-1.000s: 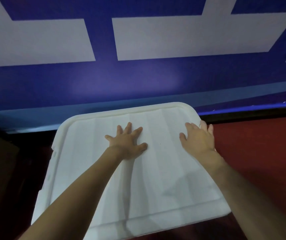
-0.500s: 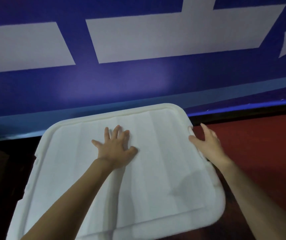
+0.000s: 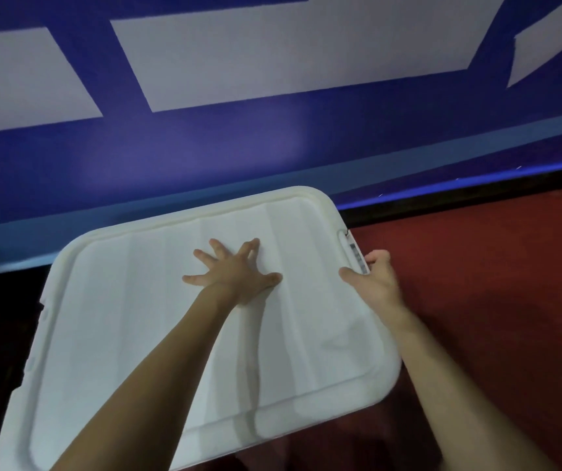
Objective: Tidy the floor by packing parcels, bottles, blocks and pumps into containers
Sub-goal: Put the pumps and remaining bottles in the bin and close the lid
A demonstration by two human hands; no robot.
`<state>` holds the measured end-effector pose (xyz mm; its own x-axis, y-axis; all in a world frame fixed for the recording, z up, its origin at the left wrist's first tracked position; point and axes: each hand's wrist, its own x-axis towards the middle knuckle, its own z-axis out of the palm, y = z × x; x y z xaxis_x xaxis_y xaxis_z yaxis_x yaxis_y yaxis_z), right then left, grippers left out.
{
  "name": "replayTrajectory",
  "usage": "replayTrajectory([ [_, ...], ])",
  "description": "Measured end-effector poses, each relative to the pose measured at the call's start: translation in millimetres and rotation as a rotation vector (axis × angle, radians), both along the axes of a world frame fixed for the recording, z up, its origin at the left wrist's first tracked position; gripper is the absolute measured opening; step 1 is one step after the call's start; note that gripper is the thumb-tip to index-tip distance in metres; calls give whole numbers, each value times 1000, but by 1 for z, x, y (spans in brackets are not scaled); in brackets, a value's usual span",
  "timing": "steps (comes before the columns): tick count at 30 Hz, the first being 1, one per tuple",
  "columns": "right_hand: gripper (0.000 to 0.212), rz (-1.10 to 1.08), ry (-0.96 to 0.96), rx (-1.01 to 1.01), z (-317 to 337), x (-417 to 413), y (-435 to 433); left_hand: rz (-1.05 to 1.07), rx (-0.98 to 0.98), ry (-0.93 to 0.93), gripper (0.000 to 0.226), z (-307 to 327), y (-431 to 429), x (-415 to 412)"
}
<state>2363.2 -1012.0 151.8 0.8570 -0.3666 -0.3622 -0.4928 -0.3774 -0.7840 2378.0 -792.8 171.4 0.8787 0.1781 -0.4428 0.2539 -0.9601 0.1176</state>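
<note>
Seen from the head camera, your left hand lies flat near the middle of the white lid, fingers straight and spread, palm pressing down. Your right hand is at the lid's right edge, thumb on top and fingers curled over the rim just beside the grey latch, so it grips that rim. The two hands are well apart.

The lid fills the lower part of the view. The blue-and-white wall rises beyond its far edge, and red floor lies to its right. The container under the lid is hidden, so you cannot tell what is packed inside.

The lid looks like thin ribbed plastic. It is probably light, stiff along the rim and springy across the middle. Its smooth top may let a flat palm slide. Take hold at the rim near the latch, and press close to the edges, not the centre, to seat it.
</note>
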Motion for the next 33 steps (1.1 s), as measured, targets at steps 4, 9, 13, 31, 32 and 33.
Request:
replayTrajectory([
  [4,49,109,-51,-265,3,-6,8,-11,10,-18,95,-3,1,0],
  [9,53,236,19,-536,5,-7,19,-4,-8,-10,95,-3,2,0],
  [13,57,293,82,-635,2,-18,31,-4,-110,2,92,3,7,-1],
  [31,58,1156,-264,-815,14,-48,280,984,-597,-227,71,-1,263,-178],
  [32,57,1174,-245,-816,10,-49,284,968,-649,-201,63,-5,266,-178],
  [33,56,1176,-227,-817,5,-49,287,948,-700,-183,53,-9,270,-178],
])
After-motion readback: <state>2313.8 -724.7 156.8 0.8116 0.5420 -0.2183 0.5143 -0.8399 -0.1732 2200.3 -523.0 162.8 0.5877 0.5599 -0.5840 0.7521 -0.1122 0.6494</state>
